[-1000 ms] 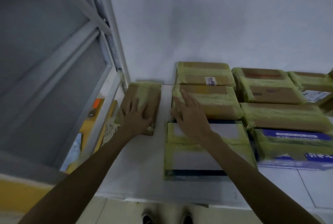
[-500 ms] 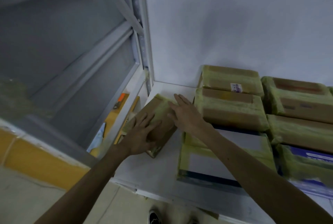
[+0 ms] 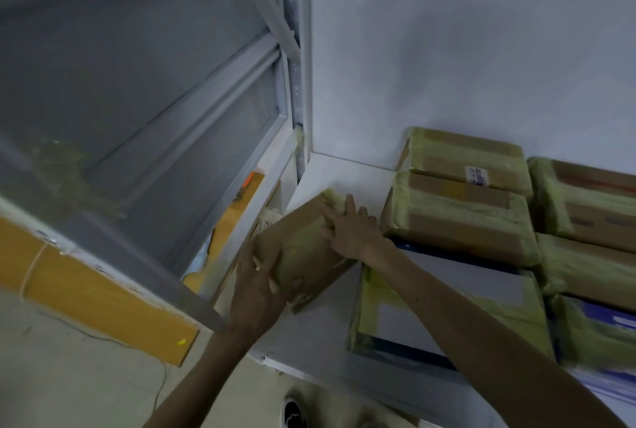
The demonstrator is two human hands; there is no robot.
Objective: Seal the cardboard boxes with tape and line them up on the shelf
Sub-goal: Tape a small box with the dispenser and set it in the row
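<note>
Though square a second ago, the taped box now sits skewed, left hand gripping its end, right hand spread flat just beyond; apparently being realigned.

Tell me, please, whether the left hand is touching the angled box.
Touching: the head view shows the left hand gripping the near end of the angled box.

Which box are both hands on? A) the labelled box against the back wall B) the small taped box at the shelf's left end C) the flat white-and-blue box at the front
B: the left hand grips the near end of the small taped box, and the right hand rests with spread fingers on its far end.
</note>
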